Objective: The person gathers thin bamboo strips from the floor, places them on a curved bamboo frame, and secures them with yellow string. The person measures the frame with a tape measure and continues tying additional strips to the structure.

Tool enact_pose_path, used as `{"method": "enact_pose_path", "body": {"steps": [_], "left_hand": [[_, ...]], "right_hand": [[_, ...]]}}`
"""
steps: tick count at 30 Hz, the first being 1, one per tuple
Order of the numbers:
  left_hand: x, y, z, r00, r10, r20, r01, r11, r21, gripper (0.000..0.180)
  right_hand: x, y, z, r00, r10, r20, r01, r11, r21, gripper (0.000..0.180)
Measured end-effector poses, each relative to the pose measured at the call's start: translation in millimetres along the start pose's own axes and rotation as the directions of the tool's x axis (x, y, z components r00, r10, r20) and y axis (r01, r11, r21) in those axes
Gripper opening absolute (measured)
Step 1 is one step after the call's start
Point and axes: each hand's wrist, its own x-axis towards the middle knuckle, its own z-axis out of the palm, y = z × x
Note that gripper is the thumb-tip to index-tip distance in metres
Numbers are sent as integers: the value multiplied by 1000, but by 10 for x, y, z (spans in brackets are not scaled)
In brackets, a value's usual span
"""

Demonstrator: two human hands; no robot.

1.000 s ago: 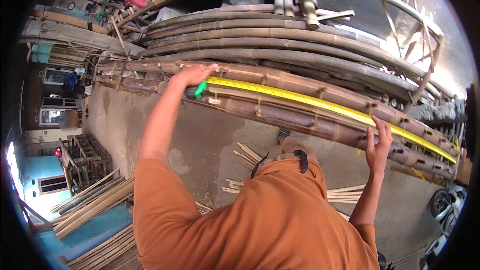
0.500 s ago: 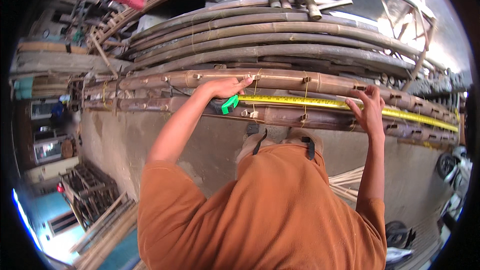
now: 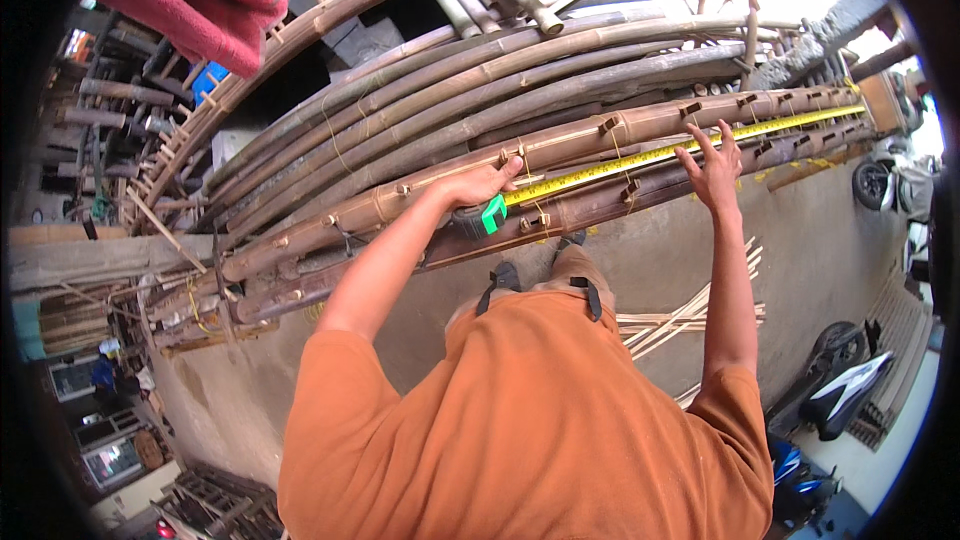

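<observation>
My left hand (image 3: 482,184) grips a black and green tape measure (image 3: 492,215), its thumb lying toward the far bamboo pole. From the case the yellow tape blade (image 3: 600,173) runs out to the right, along the gap between two long bamboo poles. My right hand (image 3: 715,172) is at the blade with its fingers spread; whether it touches the blade I cannot tell. Small slots and short wooden pegs dot both the far pole (image 3: 560,148) and the near pole (image 3: 585,211). Thin strings tie across the two.
Beyond lie several more bamboo poles (image 3: 440,105) in a stack. A red towel (image 3: 205,5) hangs at the upper left. Thin bamboo strips (image 3: 690,315) lie on the floor to the right of my legs, and a motorbike (image 3: 845,390) stands farther right.
The view has turned, so the poles now slant up to the right. My right hand's fingers are more spread and upright; my left hand stays at the tape measure.
</observation>
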Motion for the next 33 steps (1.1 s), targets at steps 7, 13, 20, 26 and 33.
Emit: {"method": "enact_pose_path", "body": {"steps": [7,13,20,26,33], "left_hand": [[-6,43,-2,998,-58,23,59,996,-61,111],[25,-22,-31,992,-126,-1,125,989,-74,112],[-108,149,-84,990,-137,5,137,988,-66,116],[-82,120,-102,979,-193,69,202,966,-161,116],[-220,210,-126,993,-122,-9,119,983,-141,109]], "right_hand": [[-800,85,292,914,375,-153,-281,860,425,35],[-1664,3,671,763,632,134,-519,476,710,33],[-2420,-237,1020,554,715,426,-708,137,692,32],[-2502,-358,1091,559,693,454,-699,99,708,32],[-2376,-464,976,596,672,440,-687,144,712,32]]}}
